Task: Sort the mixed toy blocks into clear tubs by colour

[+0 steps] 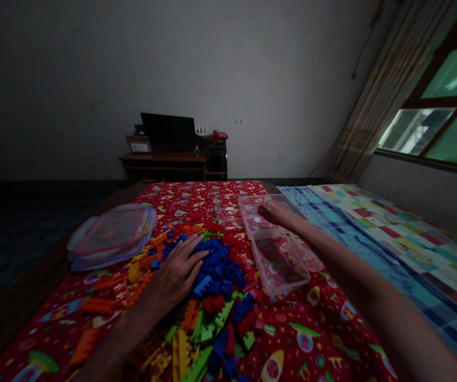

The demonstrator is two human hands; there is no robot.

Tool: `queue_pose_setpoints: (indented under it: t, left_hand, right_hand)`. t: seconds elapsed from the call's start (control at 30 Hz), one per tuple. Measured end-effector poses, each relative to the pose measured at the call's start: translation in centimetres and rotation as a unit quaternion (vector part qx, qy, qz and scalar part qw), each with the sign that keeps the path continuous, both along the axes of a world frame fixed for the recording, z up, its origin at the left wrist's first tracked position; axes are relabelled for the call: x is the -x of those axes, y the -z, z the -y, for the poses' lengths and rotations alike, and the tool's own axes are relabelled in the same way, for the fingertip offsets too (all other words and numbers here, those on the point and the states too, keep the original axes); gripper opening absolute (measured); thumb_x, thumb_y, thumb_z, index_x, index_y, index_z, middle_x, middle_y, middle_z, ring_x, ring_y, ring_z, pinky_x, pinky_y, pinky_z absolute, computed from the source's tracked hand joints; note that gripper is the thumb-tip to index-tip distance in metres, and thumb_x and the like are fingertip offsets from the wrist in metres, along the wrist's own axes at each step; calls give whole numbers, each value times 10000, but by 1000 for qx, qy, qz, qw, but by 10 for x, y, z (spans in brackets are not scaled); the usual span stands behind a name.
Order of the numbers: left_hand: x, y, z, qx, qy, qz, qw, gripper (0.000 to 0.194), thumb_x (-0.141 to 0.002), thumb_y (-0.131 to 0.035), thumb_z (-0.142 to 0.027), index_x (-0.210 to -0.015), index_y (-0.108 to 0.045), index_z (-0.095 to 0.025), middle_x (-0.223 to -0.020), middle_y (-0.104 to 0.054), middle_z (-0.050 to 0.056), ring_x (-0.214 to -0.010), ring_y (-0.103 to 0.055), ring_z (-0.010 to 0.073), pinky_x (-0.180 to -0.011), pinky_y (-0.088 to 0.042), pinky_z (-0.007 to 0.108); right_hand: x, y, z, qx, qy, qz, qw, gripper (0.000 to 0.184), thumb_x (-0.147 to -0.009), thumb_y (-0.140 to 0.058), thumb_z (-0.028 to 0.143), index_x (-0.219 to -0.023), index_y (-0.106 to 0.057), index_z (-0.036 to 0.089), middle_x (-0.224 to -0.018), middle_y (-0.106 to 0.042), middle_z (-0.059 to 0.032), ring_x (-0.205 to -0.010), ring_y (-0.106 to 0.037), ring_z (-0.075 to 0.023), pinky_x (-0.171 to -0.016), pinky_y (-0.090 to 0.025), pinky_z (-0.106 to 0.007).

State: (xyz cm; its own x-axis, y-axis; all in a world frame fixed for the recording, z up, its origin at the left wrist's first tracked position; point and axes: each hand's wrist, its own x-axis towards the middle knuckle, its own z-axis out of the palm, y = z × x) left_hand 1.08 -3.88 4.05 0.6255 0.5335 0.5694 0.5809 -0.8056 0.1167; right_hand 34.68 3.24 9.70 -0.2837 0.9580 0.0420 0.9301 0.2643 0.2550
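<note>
My left hand lies palm down, fingers stretched out, over a pile of plastic building bricks. Blue bricks sit just right of its fingertips, orange bricks to its left. Nearer to me are yellow bricks and green bricks. A clear plastic box with compartments stands right of the pile. My right hand is at the box's far part, its fingers curled closed. Something pale shows by those fingers, too dim and blurred to name.
Stacked clear lids with coloured rims lie at the left. Beneath everything is a red patterned cloth. A bed with checked covers adjoins at right. By the far wall stands a desk with a monitor and a red telephone.
</note>
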Motion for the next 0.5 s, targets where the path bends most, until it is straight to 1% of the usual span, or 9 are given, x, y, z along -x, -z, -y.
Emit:
queue_pose_setpoints:
  t: [0.07, 0.13, 0.17, 0.23, 0.33, 0.5]
  left_hand:
    - [0, 0, 1, 3, -1, 1, 1000, 301, -932, -386, -273, -1102, -626, -206, -1409, -463, 88, -1313, -410, 246, -1095, -362, 478]
    - [1, 0, 1, 2, -1, -1, 1000, 302, -932, -386, -264, -1121, -616, -211, -1417, -453, 81, -1323, -396, 242, -1101, -355, 474]
    - [1, 0, 1, 0, -1, -2, 1000, 302, -933, -387, -257, -1129, -612, -211, -1419, -451, 81, -1328, -388, 241, -1103, -353, 473]
    - [1, 1, 2, -1, -2, -5, 1000, 303, -934, -387, -247, -1137, -608, -206, -1418, -450, 87, -1335, -378, 239, -1104, -352, 469]
    - [1, 1, 1, 0, -3, -7, 1000, 303, -936, -387, -244, -1132, -612, -197, -1415, -454, 92, -1333, -381, 237, -1103, -355, 465]
    - [0, 1, 1, -1, -2, 0, 1000, 303, -936, -384, -255, -1117, -622, -206, -1408, -469, 82, -1323, -398, 239, -1107, -348, 474]
  right_hand:
    - [21, 4, -6, -11, -74, -20, 997, 356, -969, -360, 261, -1197, -574, 90, -1099, -643, -173, -979, -587, -203, -812, -412, -286]
    - [41, 10, -11, -1, -137, -19, 990, 318, -965, -384, 255, -1177, -570, 106, -1098, -640, -149, -959, -575, -181, -807, -410, -274]
    - [49, 14, -14, 7, -153, -15, 988, 291, -959, -398, 240, -1140, -582, 107, -1074, -644, -141, -933, -575, -171, -795, -409, -267]
    - [59, 20, -17, 19, -149, -1, 989, 248, -947, -403, 187, -1067, -601, 100, -1006, -655, -128, -864, -575, -156, -761, -405, -257]
    - [62, 25, -17, 13, -128, 9, 992, 271, -927, -353, 98, -1033, -602, 85, -951, -656, -126, -800, -570, -151, -718, -399, -262]
    - [63, 25, -15, 5, -98, 21, 995, 330, -899, -304, 46, -1029, -607, 71, -928, -660, -152, -807, -586, -190, -686, -406, -286]
